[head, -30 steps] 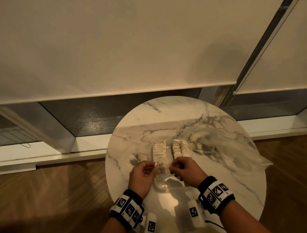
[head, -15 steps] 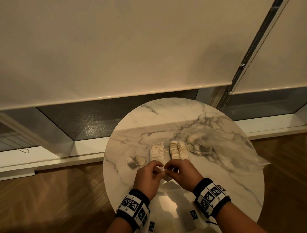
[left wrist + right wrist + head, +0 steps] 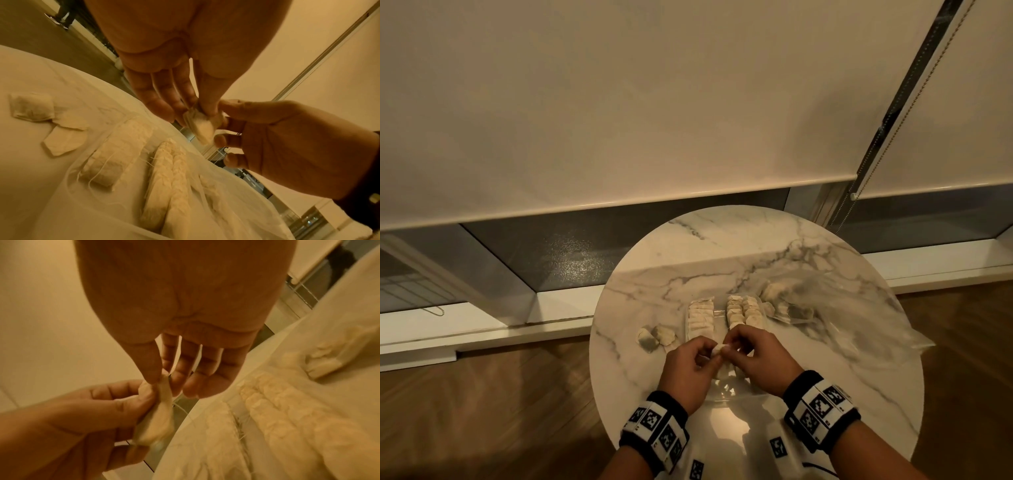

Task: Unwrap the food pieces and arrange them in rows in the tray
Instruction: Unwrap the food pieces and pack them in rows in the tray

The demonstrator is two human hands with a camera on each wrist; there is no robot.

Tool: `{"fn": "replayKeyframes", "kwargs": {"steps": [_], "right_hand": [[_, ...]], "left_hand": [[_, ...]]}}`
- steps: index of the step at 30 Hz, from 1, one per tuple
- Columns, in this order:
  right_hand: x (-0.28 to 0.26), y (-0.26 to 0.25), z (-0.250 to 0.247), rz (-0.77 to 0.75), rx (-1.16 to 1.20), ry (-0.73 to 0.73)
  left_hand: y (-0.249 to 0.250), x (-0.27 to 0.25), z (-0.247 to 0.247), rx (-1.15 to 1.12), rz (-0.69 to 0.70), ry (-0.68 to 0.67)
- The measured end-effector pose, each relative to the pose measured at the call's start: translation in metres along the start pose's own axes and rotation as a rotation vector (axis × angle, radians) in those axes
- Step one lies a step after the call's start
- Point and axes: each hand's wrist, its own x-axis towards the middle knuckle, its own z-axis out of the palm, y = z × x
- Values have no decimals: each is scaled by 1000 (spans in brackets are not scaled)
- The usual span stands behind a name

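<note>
Both hands meet above the near end of a clear plastic tray [image 3: 726, 397] on the round marble table [image 3: 722, 246]. My left hand [image 3: 690, 363] and right hand [image 3: 756, 356] each pinch one small pale wrapped food piece [image 3: 717, 349] [image 3: 202, 128] [image 3: 158, 418] between thumb and fingertips. The tray's far half holds pale pieces in rows: one row on the left [image 3: 701, 317] and two rows side by side on the right [image 3: 743, 310].
Two loose pale wrappers or pieces [image 3: 655, 337] lie on the table left of the tray. A crumpled clear plastic bag [image 3: 835, 308] with more pieces [image 3: 774, 293] lies to the right. Wooden floor surrounds the table; a window blind hangs behind.
My hands have drawn together and back toward me, now both pinching the one small piece over the tray's near end. The head view shifted slightly.
</note>
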Motion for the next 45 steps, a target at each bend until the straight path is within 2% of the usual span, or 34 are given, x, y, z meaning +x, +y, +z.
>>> {"fn": "replayKeyframes", "kwargs": {"steps": [2,4,8,9,12,13,14,16,17,18,19,24,27,29,33,36,37,38,40,41,42,43,45], "right_hand": [[0,0,-6,-27,-67,-21],[1,0,-13,17,-124,5],[6,10,-30,172,-330,199],[7,10,-33,186,-293,177],[5,0,-39,206,48,0],[5,-1,-40,204,78,15],[7,3,-42,209,-3,74],[7,12,-49,234,-333,164],[6,14,-51,223,-462,160],[5,15,-55,195,-491,141],[3,15,-57,172,-429,104],[-3,7,-61,138,178,-74],[-4,3,-59,143,346,-125],[-6,3,-61,141,311,-137],[-9,4,-65,122,125,-198],[-9,2,-74,54,-169,-171],[-9,-1,-77,39,-148,-176],[-10,-6,-81,43,31,-200],[-12,-18,-87,131,687,-235],[-12,-21,-89,162,887,-223],[-8,-19,-89,174,915,-190],[-4,-15,-88,179,755,-147],[3,7,-81,161,6,-52]], "left_hand": [[2,-1,3,0,2,-7],[3,-2,6,-9,-20,33],[0,-3,9,32,-65,116],[-1,-4,9,35,-75,127],[-2,-6,12,68,-80,165],[-3,-7,13,70,-78,181],[-4,-7,14,69,-79,191],[-4,-8,18,72,-87,198],[-3,-8,20,78,-90,197],[-1,-8,22,84,-88,193],[0,-8,23,86,-87,189],[9,-10,37,32,-55,127],[19,-13,46,-60,-60,70],[22,-15,49,-123,-94,60],[20,-18,52,-96,-72,66],[17,-21,54,-83,-67,145],[15,-21,54,-95,-82,182],[12,-21,53,-123,-99,210],[6,-22,51,-203,-139,250],[3,-22,50,-233,-158,271],[2,-22,48,-245,-165,293],[2,-22,48,-247,-167,311],[2,-22,48,-232,-165,318]]}}
